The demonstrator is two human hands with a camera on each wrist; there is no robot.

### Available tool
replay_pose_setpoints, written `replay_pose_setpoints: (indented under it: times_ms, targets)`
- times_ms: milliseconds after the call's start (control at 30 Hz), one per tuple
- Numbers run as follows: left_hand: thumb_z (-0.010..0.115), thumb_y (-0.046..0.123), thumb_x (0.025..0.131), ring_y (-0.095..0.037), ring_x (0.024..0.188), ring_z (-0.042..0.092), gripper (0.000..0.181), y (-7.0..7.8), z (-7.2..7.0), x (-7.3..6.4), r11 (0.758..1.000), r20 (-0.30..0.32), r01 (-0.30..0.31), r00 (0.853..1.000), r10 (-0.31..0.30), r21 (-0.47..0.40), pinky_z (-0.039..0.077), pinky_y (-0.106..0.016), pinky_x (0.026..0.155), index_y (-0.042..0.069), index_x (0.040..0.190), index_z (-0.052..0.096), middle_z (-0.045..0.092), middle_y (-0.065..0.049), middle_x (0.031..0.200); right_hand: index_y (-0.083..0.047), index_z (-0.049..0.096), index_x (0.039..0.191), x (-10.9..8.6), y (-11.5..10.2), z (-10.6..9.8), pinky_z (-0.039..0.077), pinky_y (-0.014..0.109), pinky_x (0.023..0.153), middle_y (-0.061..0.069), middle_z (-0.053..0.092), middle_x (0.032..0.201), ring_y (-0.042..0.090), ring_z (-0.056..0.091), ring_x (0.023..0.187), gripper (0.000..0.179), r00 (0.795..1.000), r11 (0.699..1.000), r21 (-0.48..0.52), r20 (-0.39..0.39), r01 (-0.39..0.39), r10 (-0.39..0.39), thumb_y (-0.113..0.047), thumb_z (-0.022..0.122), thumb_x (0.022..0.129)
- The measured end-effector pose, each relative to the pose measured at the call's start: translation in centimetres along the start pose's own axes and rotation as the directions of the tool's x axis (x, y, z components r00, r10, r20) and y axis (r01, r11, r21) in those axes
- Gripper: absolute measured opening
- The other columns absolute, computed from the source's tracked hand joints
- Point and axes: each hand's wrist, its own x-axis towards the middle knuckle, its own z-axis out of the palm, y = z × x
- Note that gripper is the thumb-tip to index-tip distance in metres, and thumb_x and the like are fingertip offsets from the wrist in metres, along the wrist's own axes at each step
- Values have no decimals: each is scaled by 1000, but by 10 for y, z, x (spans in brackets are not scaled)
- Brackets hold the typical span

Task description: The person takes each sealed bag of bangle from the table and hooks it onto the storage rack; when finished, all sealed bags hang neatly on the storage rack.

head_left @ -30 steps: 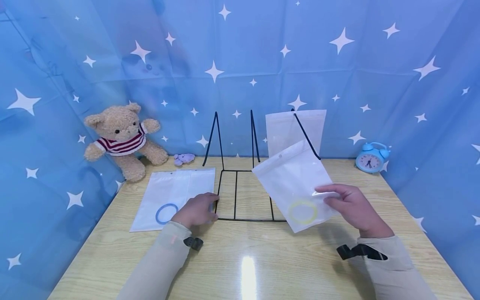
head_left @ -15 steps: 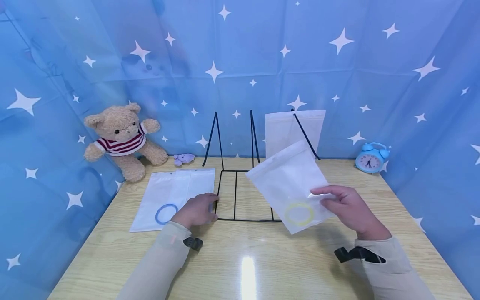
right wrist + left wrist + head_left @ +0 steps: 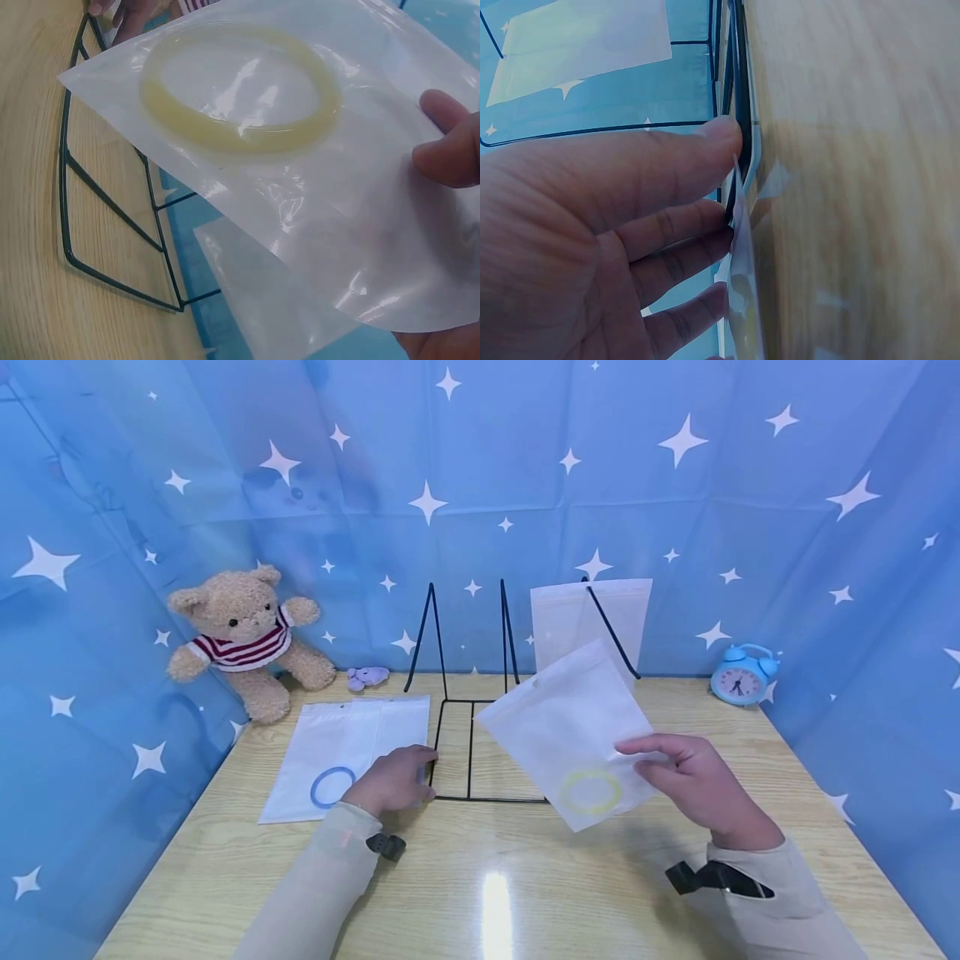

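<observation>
My right hand [image 3: 701,781] pinches a white zip bag [image 3: 577,718] by its right edge, thumb on one face. Through the plastic shows a yellow ring [image 3: 240,135], near the bag's lower corner. The bag is tilted and overlaps the right part of a black wire rack [image 3: 470,743]. My left hand [image 3: 397,779] grips the rack's left base bar near its front corner, thumb against the wire [image 3: 740,90]. Beside that hand, flat on the table, lie white zip bags [image 3: 315,735], one with a blue ring [image 3: 333,787]. Another white bag [image 3: 555,610] stands upright in the rack at right.
A teddy bear [image 3: 247,643] in a striped shirt sits at the back left, near a small purple toy [image 3: 367,677]. A blue alarm clock [image 3: 742,677] stands at the back right. Behind the wooden table [image 3: 420,885] hangs a blue starry curtain [image 3: 480,460].
My right hand has moved slightly left, carrying the bag with the yellow ring away from the rack's right wire support. My left hand stays at the rack's left side.
</observation>
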Motion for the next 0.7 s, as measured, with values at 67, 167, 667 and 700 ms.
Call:
replay_pose_setpoints:
  times_ms: [67,167,667,700]
  targets:
    - [81,23,94,-38,149,46,66,0,0,0,1000,0,-2,1000,2,2,39,-59,120,12,154,55,51,-12,160,-13,80,120,-1,-3,0,49,25,65,-11,75,126,9,57,79,30,1000,1000,11,3,15,-15,3,65,100]
    - [81,24,94,-38,148,47,67,0,0,2,1000,-1,-4,1000,4,5,40,-58,120,11,154,55,51,-12,160,-12,80,120,-2,-6,1,47,26,58,-12,75,124,11,47,65,31,999,999,30,7,39,-39,5,65,99]
    - [81,22,94,-39,148,47,67,0,-1,1,1000,15,-1,1000,1,5,41,-59,119,11,154,55,51,-13,160,-14,81,119,-5,-17,4,44,30,50,-11,75,124,16,32,49,36,995,992,76,11,97,-98,9,64,98]
    - [81,22,94,-39,148,47,67,0,-1,0,1000,13,-2,1000,2,4,41,-59,119,11,154,55,51,-13,160,-13,81,120,-5,-17,5,45,28,52,-10,75,125,14,38,52,35,995,992,74,11,98,-99,9,64,98]
